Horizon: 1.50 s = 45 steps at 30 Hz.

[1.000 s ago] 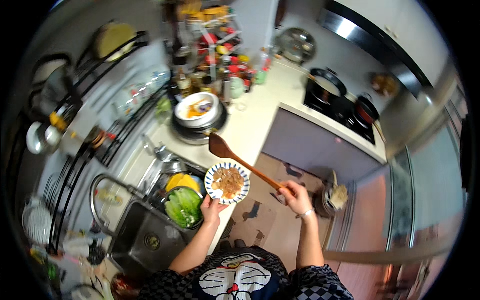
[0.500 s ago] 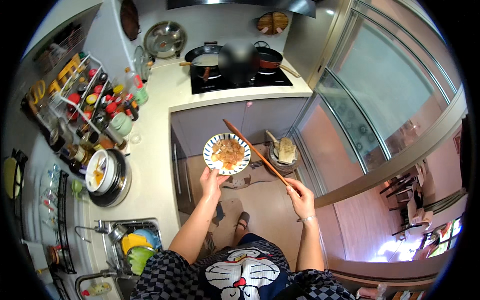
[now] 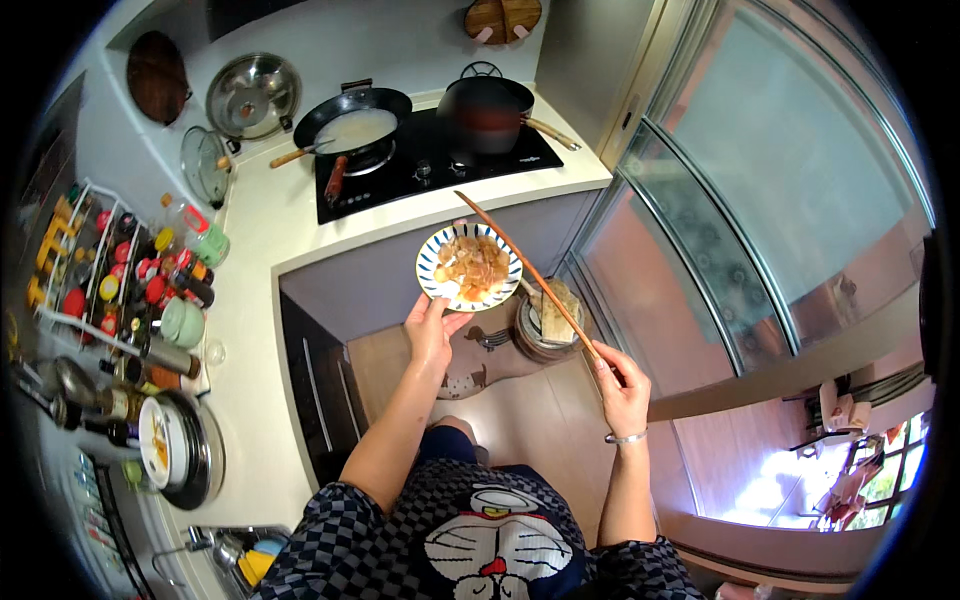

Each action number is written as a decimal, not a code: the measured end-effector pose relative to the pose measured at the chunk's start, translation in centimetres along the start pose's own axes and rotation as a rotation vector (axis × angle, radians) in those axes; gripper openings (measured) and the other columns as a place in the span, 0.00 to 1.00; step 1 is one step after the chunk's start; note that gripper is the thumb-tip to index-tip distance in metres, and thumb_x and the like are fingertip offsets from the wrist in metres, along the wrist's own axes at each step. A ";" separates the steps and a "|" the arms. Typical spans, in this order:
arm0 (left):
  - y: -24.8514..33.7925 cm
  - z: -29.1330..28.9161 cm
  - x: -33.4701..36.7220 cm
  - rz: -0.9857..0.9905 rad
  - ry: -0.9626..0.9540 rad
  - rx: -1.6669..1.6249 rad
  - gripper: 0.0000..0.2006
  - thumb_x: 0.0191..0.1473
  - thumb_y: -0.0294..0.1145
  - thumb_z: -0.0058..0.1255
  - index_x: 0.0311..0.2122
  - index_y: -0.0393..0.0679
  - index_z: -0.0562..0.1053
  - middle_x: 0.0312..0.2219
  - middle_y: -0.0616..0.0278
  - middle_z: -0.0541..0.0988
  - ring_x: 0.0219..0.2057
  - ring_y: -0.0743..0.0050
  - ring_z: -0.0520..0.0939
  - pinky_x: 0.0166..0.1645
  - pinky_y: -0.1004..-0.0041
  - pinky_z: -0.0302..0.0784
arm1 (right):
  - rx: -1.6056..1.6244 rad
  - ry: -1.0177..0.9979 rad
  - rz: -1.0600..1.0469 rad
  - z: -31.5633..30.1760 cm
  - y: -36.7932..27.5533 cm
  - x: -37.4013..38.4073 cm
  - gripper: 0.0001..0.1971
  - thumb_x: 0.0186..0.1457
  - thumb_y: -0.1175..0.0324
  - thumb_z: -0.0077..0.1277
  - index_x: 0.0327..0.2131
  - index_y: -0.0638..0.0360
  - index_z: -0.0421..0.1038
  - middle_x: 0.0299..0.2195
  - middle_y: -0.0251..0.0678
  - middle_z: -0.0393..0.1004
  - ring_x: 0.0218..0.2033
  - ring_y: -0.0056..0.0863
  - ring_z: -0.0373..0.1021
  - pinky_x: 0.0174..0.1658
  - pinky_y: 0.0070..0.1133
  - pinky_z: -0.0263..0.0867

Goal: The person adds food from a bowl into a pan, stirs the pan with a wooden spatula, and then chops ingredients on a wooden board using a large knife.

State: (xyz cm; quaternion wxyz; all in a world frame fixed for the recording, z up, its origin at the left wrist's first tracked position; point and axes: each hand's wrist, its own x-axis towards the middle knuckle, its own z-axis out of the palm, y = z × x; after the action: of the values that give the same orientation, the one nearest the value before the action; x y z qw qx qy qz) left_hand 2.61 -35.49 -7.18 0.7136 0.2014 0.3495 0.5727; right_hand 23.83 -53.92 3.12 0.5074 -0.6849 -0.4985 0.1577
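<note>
1. Off to the right, I see a tall sliding glass door (image 3: 790, 140) standing beside the cooking area.
2. The pale counter (image 3: 245, 300) bends round the left and far sides of the kitchen, with bottles and jars (image 3: 130, 270) crowded along its left stretch.
3. A black cooktop (image 3: 428, 150) is set into the far stretch.
4. On its left burner sits a dark wok (image 3: 365, 98) with whitish liquid inside; a wooden-handled utensil (image 3: 290, 158) leans out over its left rim.
5. To the right stands a dark pan (image 3: 518, 97), partly hidden by a blurred patch, its light handle pointing right.
6. A round metal lid (image 3: 255, 95) leans against the wall behind the counter, left of the wok.
7. The long wooden spatula (image 3: 540, 276) slants through the air, seen nearly edge-on, its far end up beyond the plate's top edge.
8. The plate (image 3: 427, 265), white with blue strokes round its rim, hangs in the air ahead of the person, on the near side of the cooktop.
9. The left hand (image 3: 432, 335) clamps the plate's near edge, thumb over the rim.
10. The right hand (image 3: 622, 390) is closed round the spatula's lower end.
11. Pale brownish slices of food (image 3: 473, 265) lie heaped on the plate.
12. Smallest, a thin bracelet (image 3: 627, 438) circles the right wrist.
</note>
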 end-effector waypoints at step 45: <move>3.7 19.3 46.3 0.212 -0.041 0.148 0.22 0.54 0.22 0.45 0.54 0.31 0.60 0.37 0.47 0.76 0.27 0.62 0.83 0.34 0.73 0.84 | -0.621 -0.249 -0.367 6.5 -8.5 46.3 0.07 0.48 0.74 0.55 0.32 0.65 0.76 0.19 0.45 0.71 0.18 0.35 0.67 0.23 0.22 0.62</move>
State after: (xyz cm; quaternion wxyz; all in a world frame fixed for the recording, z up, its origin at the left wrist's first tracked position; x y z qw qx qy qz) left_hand 18.83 12.07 -4.01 0.6394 0.3009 0.3527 0.6134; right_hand 35.65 -11.45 20.95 0.2309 -0.6811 -0.6947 -0.0121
